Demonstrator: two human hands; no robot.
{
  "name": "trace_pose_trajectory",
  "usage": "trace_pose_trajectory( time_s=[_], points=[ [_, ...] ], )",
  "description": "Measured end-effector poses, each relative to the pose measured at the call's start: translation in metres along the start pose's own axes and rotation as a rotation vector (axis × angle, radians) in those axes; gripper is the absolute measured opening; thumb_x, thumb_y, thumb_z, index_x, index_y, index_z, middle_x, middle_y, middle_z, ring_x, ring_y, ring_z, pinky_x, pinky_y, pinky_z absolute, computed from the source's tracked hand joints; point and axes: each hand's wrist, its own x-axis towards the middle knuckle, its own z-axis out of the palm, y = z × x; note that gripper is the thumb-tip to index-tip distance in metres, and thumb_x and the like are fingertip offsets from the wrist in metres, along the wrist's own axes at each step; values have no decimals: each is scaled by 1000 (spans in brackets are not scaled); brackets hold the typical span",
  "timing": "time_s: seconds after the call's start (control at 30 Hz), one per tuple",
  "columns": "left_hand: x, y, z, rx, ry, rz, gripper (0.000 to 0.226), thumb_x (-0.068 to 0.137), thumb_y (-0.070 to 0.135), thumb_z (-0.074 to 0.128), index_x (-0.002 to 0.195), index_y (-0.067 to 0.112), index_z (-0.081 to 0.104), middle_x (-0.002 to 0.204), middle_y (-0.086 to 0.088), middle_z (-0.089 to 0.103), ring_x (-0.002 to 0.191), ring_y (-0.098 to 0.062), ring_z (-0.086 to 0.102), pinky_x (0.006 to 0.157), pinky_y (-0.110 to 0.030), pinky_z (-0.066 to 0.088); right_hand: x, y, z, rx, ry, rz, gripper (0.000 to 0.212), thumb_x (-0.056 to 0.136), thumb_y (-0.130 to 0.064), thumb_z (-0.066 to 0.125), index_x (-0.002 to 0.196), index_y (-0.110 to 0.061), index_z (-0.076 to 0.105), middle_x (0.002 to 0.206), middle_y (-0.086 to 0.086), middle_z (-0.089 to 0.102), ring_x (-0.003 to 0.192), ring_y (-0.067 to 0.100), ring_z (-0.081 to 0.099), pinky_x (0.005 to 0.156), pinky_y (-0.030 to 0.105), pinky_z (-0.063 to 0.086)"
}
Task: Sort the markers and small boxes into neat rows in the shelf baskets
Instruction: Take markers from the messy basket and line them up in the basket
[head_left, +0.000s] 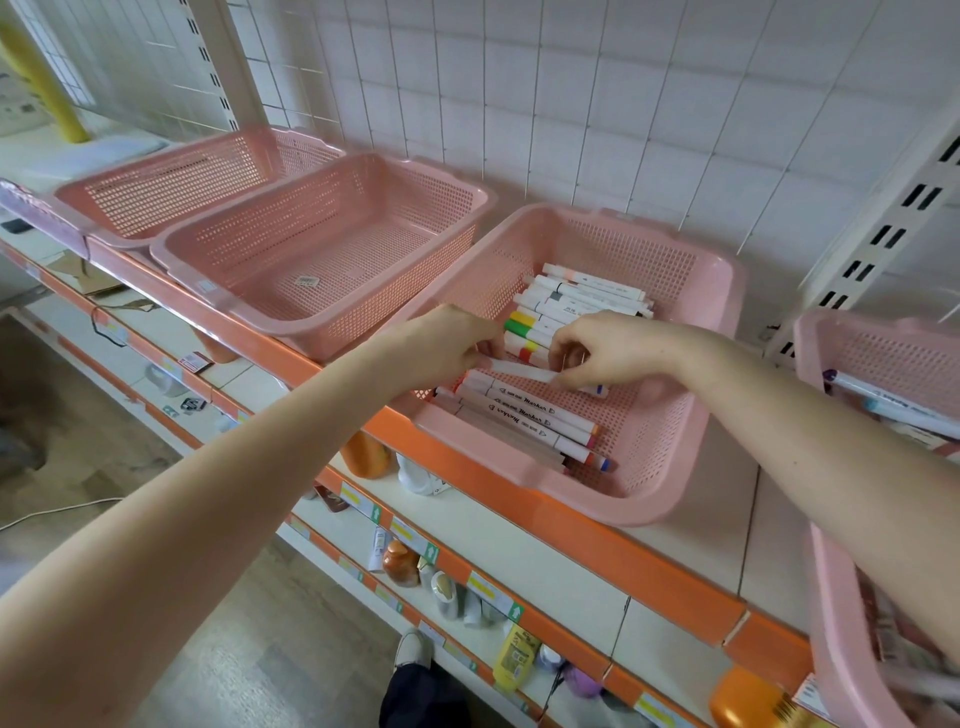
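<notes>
Marker (519, 370): slim white barrel, left hand (447, 343), right hand (597, 356) pinching ends.

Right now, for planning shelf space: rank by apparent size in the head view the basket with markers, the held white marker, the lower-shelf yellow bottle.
1. basket with markers.
2-3. held white marker and yellow bottle look similar; bottle sits farther away, so unranked.

bright, even light | soft shadows | wide-angle bowing at edges | lower-right blurred
</notes>
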Motion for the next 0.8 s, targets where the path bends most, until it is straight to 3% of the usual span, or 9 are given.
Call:
trace_pose_trajectory(
  time_s=[0.2, 0.37, 0.53, 0.7, 0.8],
  points=[
    [2, -2, 1, 12, -4, -6, 24, 90, 14, 61, 112, 20, 64, 107, 5, 65, 99, -10, 56, 90, -31, 46, 0, 1, 0, -2, -32, 31, 16, 88, -32, 60, 102, -25, 65, 102, -7, 65, 93, 14, 61, 82, 29, 51],
    [3, -3, 2, 22, -1, -19, 25, 93, 12, 56, 115, 21, 64, 111, 5, 64, 103, -11, 57, 92, -30, 46, 1, 1, 0, 1, -14, -7, 18, 86, -40, 65, 99, -31, 57, 88, -15, 56, 79, 3, 52, 64, 15, 39],
    [2, -2, 2, 44, -28, 0, 24, 92, 16, 57, 114, 22, 64, 108, 7, 65, 95, -6, 53, 89, -25, 44, -2, 0, 1, 11, -39, -14, 23, 81, -41, 70, 94, -24, 64, 86, -13, 62, 79, 6, 55, 67, 19, 43],
    [2, -1, 1, 83, -146, -10, 25, 91, 16, 58, 112, 29, 64, 104, 8, 64, 98, -11, 56, 90, -34, 47, -2, -7, 7, 34, -128, -26, 22, 78, -41, 74, 91, -25, 66, 72, -14, 63, 68, 2, 58, 63, 17, 45],
    [1, 0, 1, 94, -157, -16, 26, 91, 17, 58, 112, 31, 64, 103, 10, 61, 96, -9, 54, 88, -32, 46, -1, -7, 9, 80, -163, -28, 20, 77, -38, 76, 88, -27, 64, 68, -14, 64, 64, 1, 60, 63, 19, 49]
  ],
)
